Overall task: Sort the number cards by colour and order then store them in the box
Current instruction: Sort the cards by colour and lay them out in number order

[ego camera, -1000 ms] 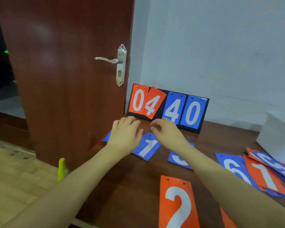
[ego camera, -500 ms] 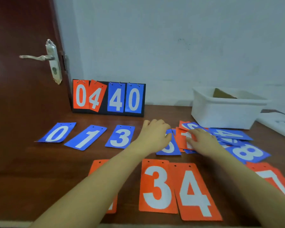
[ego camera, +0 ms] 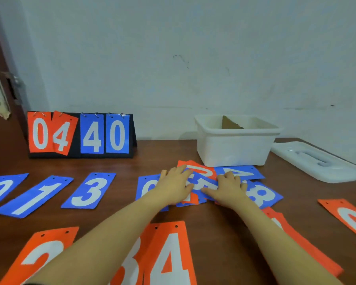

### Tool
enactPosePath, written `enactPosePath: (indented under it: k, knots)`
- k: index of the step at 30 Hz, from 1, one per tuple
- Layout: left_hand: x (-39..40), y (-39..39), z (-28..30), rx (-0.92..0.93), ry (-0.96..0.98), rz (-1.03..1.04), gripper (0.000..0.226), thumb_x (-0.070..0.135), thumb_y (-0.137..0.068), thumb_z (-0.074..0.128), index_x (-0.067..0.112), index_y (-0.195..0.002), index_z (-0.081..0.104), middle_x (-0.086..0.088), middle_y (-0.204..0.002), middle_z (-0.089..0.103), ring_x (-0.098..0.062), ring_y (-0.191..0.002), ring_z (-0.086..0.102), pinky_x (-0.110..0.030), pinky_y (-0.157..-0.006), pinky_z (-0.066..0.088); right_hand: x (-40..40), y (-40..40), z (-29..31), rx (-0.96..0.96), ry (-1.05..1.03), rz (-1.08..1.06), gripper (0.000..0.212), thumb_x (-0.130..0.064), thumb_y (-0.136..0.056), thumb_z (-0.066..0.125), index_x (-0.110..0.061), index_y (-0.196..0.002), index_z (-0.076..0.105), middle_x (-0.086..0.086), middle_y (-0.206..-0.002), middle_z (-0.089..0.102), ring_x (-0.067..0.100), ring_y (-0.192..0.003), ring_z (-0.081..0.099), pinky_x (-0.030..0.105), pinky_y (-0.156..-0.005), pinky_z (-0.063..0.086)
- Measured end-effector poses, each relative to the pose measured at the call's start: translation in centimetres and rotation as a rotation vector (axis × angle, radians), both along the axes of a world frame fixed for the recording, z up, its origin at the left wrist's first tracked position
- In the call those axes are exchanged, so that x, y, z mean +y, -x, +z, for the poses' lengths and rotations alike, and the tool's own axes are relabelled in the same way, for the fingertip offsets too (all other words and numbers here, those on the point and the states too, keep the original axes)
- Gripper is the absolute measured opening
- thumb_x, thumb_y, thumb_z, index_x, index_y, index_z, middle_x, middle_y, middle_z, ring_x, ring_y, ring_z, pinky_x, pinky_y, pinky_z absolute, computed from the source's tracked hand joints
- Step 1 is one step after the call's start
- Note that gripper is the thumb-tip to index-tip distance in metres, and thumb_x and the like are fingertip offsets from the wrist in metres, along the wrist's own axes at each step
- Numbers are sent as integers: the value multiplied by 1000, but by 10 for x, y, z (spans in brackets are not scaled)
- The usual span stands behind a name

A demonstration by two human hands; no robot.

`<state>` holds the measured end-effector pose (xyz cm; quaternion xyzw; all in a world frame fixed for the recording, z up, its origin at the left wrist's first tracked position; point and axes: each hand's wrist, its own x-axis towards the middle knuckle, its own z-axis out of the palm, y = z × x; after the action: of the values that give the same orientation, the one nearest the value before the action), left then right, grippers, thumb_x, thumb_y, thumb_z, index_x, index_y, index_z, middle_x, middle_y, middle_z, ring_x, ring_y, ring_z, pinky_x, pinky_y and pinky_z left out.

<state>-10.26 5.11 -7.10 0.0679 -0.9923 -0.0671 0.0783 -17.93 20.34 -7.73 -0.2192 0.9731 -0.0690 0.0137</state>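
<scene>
Your left hand (ego camera: 174,187) and right hand (ego camera: 227,188) lie flat, fingers extended, on mixed card pile (ego camera: 199,182) beside white box (ego camera: 234,140), spreading it to find next blue for row: blue 3 (ego camera: 89,190) placed.

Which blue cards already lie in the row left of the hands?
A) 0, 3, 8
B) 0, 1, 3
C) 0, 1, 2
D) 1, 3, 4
B: the row reads blue 0 card, blue 1 card, then blue 3 card, with no 2 between them.

Both hands on card pile (ego camera: 197,182) (blue/orange), white box (ego camera: 232,149) behind
</scene>
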Motion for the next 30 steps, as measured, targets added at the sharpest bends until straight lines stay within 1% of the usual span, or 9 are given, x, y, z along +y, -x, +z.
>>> enactPosePath:
  k: [3, 6, 10, 12, 16, 21, 24, 27, 30]
  knots:
    - [-1, 10, 3, -16, 17, -39, 53, 36, -95, 40, 23, -145, 25, 0, -155, 18, -19, -140, 21, -43, -111, 15, 1, 6, 0, -18, 53, 18, 75, -69, -80, 49, -18, -134, 40, 10, -144, 32, 32, -134, 28, 49, -112, 21]
    - [-2, 14, 2, -69, -44, -76, 53, 35, -95, 41, 26, -144, 25, 0, -148, 34, -18, -134, 32, -43, -111, 13, 3, 8, 0, -51, 140, 42, 66, -63, -79, 56, -24, -130, 40, 6, -135, 37, 29, -129, 34, 47, -110, 24]
    - [-3, 10, 2, 48, -13, -128, 57, 36, -92, 47, 28, -144, 24, 3, -147, 33, -16, -132, 32, -39, -109, 15, -6, 3, 9, 64, 402, 190, 20, -17, -87, 57, -24, -100, 43, 1, -110, 55, 20, -106, 51, 32, -96, 36]
    - [-3, 6, 10, 169, 25, -160, 59, 34, -91, 48, 28, -144, 22, 6, -148, 30, -14, -134, 29, -35, -108, 16, -5, -3, 21, 40, 679, 256, 23, 0, -88, 50, -23, -90, 46, -6, -92, 58, 8, -88, 54, 11, -77, 44]
    - [1, -4, 30, 417, 24, -199, 46, 27, -95, 46, 25, -139, 35, 4, -127, 49, -14, -114, 48, -27, -95, 25, 8, -16, 45, 4, 983, 384, 21, 1, -89, 53, -20, -91, 56, -15, -87, 59, -9, -80, 56, 3, -65, 42]
    - [14, -9, 37, 502, -87, -232, 46, 16, -92, 50, 24, -136, 41, 0, -120, 57, -23, -99, 56, -33, -87, 41, 30, -7, 47, -3, 1099, 286, 31, -17, -91, 58, -26, -120, 50, -8, -101, 59, 10, -85, 61, 16, -66, 52]
    - [19, -11, 31, 495, -295, -135, 39, 10, -92, 48, 23, -128, 48, -2, -115, 53, -24, -97, 55, -37, -82, 47, 48, 19, 32, -6, 812, 41, 36, -29, -96, 49, -17, -130, 47, 5, -117, 59, 21, -90, 58, 27, -75, 48]
    - [15, -7, 20, 494, -449, -45, 31, 7, -92, 47, 15, -120, 58, 0, -107, 50, -14, -90, 53, -11, -70, 40, 56, 46, 11, -53, 300, 12, 47, -38, -98, 37, -16, -140, 39, 6, -143, 45, 25, -107, 55, 38, -104, 37]
    - [12, -6, 17, 495, -532, 18, 32, 7, -92, 49, 11, -122, 57, 3, -102, 46, -9, -83, 48, 0, -64, 38, 44, 57, -2, -80, 81, 68, 56, -46, -99, 30, -16, -145, 27, 6, -153, 28, 28, -136, 34, 43, -113, 23]
